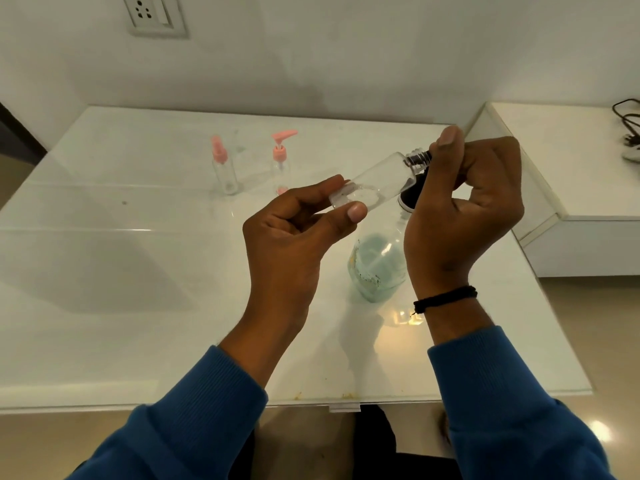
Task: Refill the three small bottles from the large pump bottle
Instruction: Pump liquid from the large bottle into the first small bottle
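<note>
a small clear plastic bottle (375,183) held tilted in the air between both hands, above the white glossy table (138,271).

the left hand (294,230) pinches the bottle's base between thumb and curled fingers, while the right hand (464,209) has its fingers curled tight round the threaded neck end, thumb up; whether a cap sits under those fingers cannot be told. just below the held bottle stands the large clear pump bottle with pale blue-green liquid (379,265), its black pump head partly hidden behind the right hand. further back on the table stand two more small clear bottles, one with a pink spray cap (223,168) and one with a pink pump top (281,157), near each other. a black band circles the right wrist, and both arms wear blue sleeves.
</note>
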`<action>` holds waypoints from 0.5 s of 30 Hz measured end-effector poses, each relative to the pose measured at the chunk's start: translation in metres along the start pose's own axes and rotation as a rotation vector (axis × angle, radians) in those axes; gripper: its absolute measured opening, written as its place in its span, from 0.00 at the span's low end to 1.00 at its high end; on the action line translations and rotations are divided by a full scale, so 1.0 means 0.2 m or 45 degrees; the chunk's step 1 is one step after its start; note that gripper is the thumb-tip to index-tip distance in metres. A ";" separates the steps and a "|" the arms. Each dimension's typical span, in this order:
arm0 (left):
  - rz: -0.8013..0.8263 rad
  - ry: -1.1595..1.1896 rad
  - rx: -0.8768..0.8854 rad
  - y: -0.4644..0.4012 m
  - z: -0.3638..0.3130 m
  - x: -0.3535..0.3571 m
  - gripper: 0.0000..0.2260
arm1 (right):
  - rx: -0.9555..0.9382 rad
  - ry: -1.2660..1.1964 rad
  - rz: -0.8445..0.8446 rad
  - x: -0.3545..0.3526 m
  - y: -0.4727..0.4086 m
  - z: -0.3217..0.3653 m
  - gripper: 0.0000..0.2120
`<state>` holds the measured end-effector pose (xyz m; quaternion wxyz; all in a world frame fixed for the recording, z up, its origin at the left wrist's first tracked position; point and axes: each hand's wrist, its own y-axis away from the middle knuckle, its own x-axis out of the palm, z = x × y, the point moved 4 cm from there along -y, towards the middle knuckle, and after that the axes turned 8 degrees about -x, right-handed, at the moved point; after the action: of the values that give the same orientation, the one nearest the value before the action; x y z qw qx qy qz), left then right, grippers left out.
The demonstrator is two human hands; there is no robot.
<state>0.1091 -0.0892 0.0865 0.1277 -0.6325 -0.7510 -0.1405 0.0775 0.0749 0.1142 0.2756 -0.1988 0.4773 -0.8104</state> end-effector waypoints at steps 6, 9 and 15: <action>0.001 0.015 0.007 0.00 -0.01 0.00 0.17 | -0.013 0.007 -0.015 0.00 -0.02 0.01 0.18; 0.009 0.018 0.006 0.00 0.00 0.00 0.17 | -0.009 -0.011 -0.011 0.00 0.00 0.01 0.17; 0.021 0.034 0.008 0.00 -0.01 0.01 0.16 | 0.002 -0.005 -0.021 0.00 -0.03 0.01 0.18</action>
<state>0.1090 -0.0884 0.0881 0.1408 -0.6364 -0.7443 -0.1454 0.0768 0.0762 0.1192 0.2699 -0.2042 0.4744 -0.8126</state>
